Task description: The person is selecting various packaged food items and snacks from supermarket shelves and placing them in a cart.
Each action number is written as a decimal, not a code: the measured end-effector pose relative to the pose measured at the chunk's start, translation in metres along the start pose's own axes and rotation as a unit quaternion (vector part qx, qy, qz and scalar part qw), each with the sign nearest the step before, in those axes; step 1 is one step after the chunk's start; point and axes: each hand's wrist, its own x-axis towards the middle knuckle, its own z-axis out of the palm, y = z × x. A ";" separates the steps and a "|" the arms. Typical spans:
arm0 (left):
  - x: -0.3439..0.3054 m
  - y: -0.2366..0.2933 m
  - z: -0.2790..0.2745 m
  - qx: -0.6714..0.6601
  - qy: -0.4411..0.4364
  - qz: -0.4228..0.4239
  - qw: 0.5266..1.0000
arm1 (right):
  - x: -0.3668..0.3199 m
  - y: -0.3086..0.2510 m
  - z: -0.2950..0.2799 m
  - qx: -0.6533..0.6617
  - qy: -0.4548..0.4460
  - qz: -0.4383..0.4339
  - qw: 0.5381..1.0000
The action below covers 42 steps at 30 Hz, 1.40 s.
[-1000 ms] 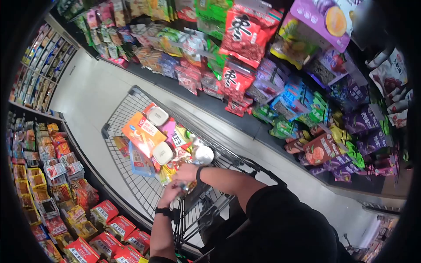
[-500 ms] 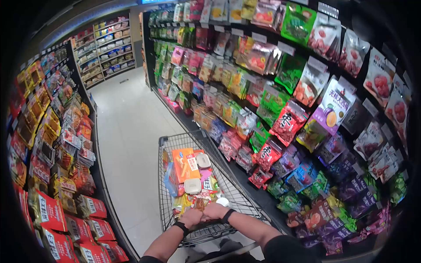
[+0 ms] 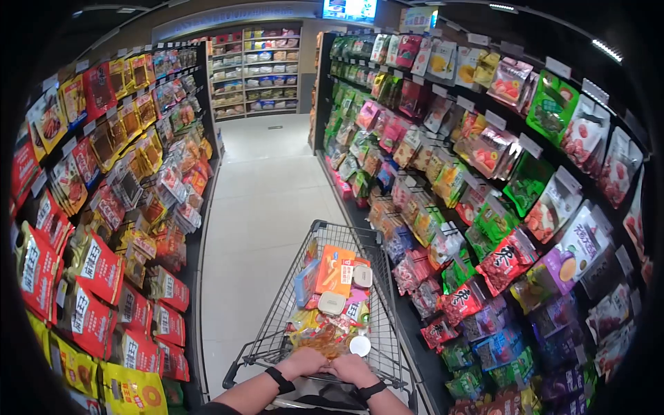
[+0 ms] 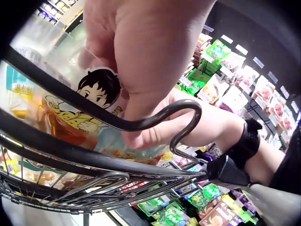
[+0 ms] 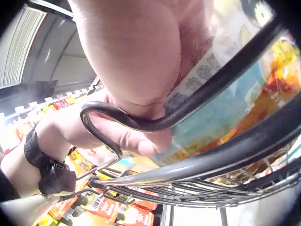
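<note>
My left hand [image 3: 304, 362] and right hand [image 3: 353, 370] are side by side at the near end of a shopping cart [image 3: 243, 356]. Between them they pinch a clear plastic snack bag [image 4: 70, 127] with a cartoon boy printed on it and reddish-brown contents. In the right wrist view, the right thumb and fingers press the bag's pale blue edge [image 5: 216, 108], behind the cart's bent black wire. Beyond the hands the cart holds an orange box [image 3: 337, 270], two pale-lidded tubs [image 3: 332, 302], a round white-topped container [image 3: 359, 346] and several bright packets.
Shelves of hanging snack bags [image 3: 512, 259] line the right side, close along the cart. On the left stand racks with red bags [image 3: 97, 266] and a yellow bag [image 3: 133, 389]. A pale tiled aisle [image 3: 266, 187] runs ahead to a far shelf [image 3: 266, 69].
The head view has lifted from the cart to look along the aisle. Both hands have come together at the cart's near end, and the snack bag now shows between them.
</note>
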 end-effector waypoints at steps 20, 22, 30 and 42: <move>0.138 0.028 -0.058 -0.031 0.168 -0.096 0.981 | 0.004 0.146 -0.102 -0.032 0.013 -0.068 0.997; 0.122 0.022 -0.072 -0.059 0.165 -0.091 0.980 | 0.012 0.155 -0.104 -0.015 0.016 -0.048 0.999; 0.000 0.049 -0.022 -0.100 0.281 -0.285 0.911 | 0.042 0.190 -0.105 0.020 -0.001 -0.102 0.995; 0.036 0.046 -0.021 0.038 0.307 -0.276 0.910 | 0.059 0.252 -0.109 0.005 -0.025 -0.117 0.993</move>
